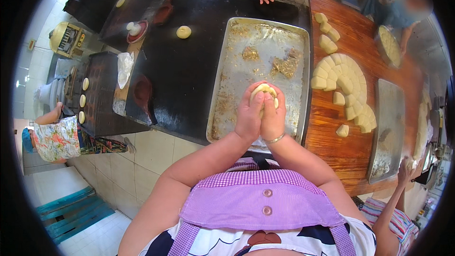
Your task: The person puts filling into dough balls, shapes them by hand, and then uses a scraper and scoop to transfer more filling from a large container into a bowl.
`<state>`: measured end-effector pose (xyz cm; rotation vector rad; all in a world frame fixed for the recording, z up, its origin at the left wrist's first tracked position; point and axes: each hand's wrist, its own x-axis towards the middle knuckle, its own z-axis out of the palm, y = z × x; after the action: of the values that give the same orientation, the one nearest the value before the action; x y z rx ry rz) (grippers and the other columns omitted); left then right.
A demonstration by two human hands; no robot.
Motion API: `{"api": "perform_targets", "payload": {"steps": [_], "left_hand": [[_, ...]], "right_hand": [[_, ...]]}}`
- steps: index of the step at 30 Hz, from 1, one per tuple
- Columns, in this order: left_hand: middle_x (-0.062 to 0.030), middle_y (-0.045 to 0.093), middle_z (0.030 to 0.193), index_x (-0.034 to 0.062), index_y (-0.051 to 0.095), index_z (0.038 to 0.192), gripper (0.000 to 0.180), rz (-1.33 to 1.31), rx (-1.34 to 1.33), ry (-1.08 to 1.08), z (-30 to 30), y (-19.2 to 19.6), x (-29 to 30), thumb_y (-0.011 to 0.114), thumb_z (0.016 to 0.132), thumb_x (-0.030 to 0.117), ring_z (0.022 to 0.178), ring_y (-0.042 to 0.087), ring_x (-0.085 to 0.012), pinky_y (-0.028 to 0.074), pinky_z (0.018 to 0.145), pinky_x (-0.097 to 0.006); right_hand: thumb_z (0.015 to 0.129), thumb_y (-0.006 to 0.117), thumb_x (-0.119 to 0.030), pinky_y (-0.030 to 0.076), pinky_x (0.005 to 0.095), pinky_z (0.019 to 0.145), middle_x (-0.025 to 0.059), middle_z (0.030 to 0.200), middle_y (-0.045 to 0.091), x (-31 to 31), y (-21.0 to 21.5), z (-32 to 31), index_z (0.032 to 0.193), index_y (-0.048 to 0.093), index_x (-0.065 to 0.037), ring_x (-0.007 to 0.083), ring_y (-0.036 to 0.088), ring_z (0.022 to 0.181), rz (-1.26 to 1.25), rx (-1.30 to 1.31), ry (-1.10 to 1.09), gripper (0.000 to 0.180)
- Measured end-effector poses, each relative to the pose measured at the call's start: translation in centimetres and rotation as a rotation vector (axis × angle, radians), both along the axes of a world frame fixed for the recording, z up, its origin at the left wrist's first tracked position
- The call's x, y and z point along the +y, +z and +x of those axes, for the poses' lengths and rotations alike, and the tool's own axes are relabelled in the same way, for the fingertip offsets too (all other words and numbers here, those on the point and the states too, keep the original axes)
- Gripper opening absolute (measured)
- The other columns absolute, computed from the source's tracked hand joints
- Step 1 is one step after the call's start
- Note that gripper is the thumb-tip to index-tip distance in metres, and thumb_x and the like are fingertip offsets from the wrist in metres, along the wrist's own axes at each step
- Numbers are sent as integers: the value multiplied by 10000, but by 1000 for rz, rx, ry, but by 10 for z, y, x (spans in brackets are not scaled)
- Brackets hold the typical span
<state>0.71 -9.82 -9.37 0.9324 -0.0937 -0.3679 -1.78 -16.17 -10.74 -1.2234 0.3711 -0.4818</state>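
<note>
So L hand & R hand pinch 1 dough pc abv 1 tray

The person's bare left forearm points toward two o'clock, the bare right forearm toward ten; the left hand and right hand meet, cupped, thumbs side by side toward twelve.

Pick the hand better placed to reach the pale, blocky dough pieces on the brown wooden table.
Probably the right hand: it's nearer the pale blocky dough pieces, though it and the left hand cup pale filled dough.
</note>
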Motion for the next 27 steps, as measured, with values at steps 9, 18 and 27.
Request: {"api": "perform_targets", "payload": {"steps": [9,18,27], "left_hand": [[-107,634,1127,40,560,1179,373,-395,633,-6,20,22,31,448,1024,359,1048,625,-251,522,917,-393],[-124,640,1126,28,559,1176,458,-414,650,-53,11,11,32,371,1038,423,1052,623,-270,505,950,-398],[-135,630,1168,22,561,1190,301,-367,616,-9,4,21,34,496,991,237,1094,615,-280,501,975,-420]], "right_hand": [[973,531,-238,389,353,1034,116,1270,531,-19,13,-16,1296,499,-15,234,506,1181,-150,-99,107,393],[770,735,-16,519,335,702,115,935,635,-18,32,-28,957,639,-41,270,629,832,-958,-261,149,212],[753,725,-5,487,367,843,142,1012,614,-52,19,-47,992,607,-45,323,601,954,-938,-126,101,270]]}}
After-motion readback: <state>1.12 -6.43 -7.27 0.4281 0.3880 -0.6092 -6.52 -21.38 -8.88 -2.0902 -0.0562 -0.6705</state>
